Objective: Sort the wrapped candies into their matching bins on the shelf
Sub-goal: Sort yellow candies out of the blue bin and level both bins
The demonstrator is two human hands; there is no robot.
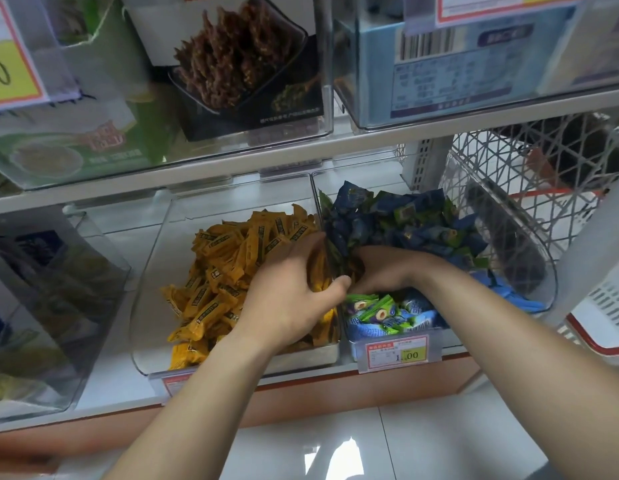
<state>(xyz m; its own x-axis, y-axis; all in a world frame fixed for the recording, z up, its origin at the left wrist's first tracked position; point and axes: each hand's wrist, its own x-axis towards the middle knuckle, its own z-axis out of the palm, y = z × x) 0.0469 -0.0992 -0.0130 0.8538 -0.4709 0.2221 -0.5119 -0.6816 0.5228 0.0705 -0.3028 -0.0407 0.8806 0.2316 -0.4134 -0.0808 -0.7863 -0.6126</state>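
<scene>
Yellow candies (318, 275) stood at the bin divider (315, 199), pinched by the fingers of your left hand (287, 299), long axes toward 12 o'clock. Your right hand (387, 271) sat just at 3 o'clock of them, its fingers too hidden to tell their state.

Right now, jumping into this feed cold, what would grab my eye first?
The heap of yellow candies filling the middle clear bin, beside the blue and green candies in the right bin. Both hands meet at the wall between the two: the left hand grips a bunch of yellow candies, while the right hand reaches into the blue pile, its fingers hidden.
</scene>
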